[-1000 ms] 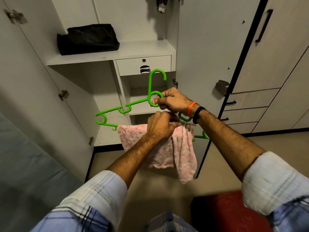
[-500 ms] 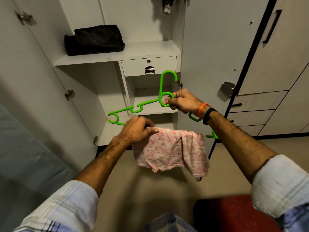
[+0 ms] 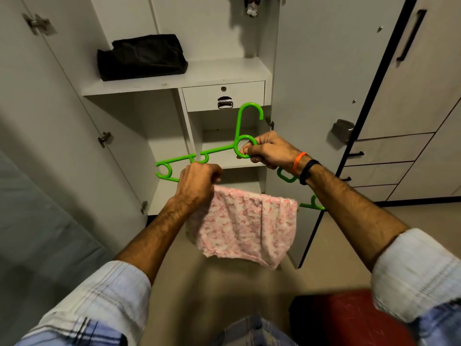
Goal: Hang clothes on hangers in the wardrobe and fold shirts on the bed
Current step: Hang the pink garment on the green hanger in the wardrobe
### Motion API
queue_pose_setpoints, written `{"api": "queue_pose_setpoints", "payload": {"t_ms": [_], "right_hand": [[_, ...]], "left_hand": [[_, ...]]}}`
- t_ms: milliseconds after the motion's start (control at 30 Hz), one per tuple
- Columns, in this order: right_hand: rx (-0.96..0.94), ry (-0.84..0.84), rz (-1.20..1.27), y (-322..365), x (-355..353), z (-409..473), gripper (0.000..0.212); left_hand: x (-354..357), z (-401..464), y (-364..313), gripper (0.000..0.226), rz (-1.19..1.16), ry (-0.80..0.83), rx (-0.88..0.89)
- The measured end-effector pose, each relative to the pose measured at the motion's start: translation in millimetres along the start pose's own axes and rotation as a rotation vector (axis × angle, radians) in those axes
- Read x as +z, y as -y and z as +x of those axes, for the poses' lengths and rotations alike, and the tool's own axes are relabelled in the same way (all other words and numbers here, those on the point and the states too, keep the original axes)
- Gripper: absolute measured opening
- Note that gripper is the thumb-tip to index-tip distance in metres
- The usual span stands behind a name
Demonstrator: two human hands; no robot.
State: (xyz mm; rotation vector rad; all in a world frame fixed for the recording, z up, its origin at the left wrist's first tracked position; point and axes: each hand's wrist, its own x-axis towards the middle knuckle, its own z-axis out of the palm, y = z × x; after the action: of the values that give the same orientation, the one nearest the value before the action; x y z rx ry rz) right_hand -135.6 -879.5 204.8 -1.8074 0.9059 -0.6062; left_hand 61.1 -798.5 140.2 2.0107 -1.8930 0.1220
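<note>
— Two hands at work in our single head view. Our right hand (image 3: 268,152), right of centre, has its fingers curled round the ring below the hook of the green hanger (image 3: 245,146) and holds it up before the open wardrobe (image 3: 174,82).

— And the left?

— Our left hand (image 3: 199,181), mid-frame, is closed in a pinch on the top left edge of the pink floral garment (image 3: 247,226). That cloth lies draped over the hanger's lower bar and hangs down at the centre of the frame, above the floor.

— So which step do we judge this to be?

— Dressing the hanger: we are spreading the cloth along the bar. It looks nearly settled, though its right side hangs a little lower.

— What does the next move call for?

— Probably evening out the drape, letting go with the left, then lifting the hook towards a rail. We cannot see a rail; only a dark scrap of something hangs at the top centre.

— Anything else around?

— A folded black cloth (image 3: 142,57) sits on the shelf, upper left; a drawer (image 3: 223,96) lies beneath the shelf; something red (image 3: 349,318) shows at lower right.
</note>
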Motion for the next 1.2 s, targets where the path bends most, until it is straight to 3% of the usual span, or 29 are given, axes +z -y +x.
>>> {"api": "queue_pose_setpoints", "payload": {"t_ms": [67,167,267,500,667,800,900,1000,1200], "right_hand": [[-0.005,0.003,0.006,1,1,-3,0.025],[-0.009,-0.009,0.014,-2,2,-4,0.024],[-0.008,-0.026,0.001,-4,1,-4,0.024],[-0.003,-0.025,-0.06,-4,-9,-4,0.02],[0.014,-0.01,-0.055,-8,-10,-1,0.021],[0.012,0.034,-0.082,-10,-6,1,0.021],[0.006,0.042,-0.045,-9,-2,0,0.021],[0.002,0.043,-0.039,-9,2,0,0.026],[-0.011,0.041,-0.021,-8,12,3,0.026]], "left_hand": [[1,0,-5,0.017,-0.121,0.035,0.071],[5,-1,-12,0.023,-0.263,0.238,0.208],[12,-2,-19,0.029,-0.279,0.329,0.22],[4,-2,-5,0.032,-0.175,0.273,0.132],[2,-9,7,0.025,-0.236,0.261,0.098],[7,-11,4,0.017,-0.302,0.037,0.055],[13,-12,-1,0.017,-0.148,-0.095,0.054],[19,-8,-4,0.026,-0.093,-0.02,0.032],[24,-5,-26,0.03,-0.36,0.319,0.221]]}}
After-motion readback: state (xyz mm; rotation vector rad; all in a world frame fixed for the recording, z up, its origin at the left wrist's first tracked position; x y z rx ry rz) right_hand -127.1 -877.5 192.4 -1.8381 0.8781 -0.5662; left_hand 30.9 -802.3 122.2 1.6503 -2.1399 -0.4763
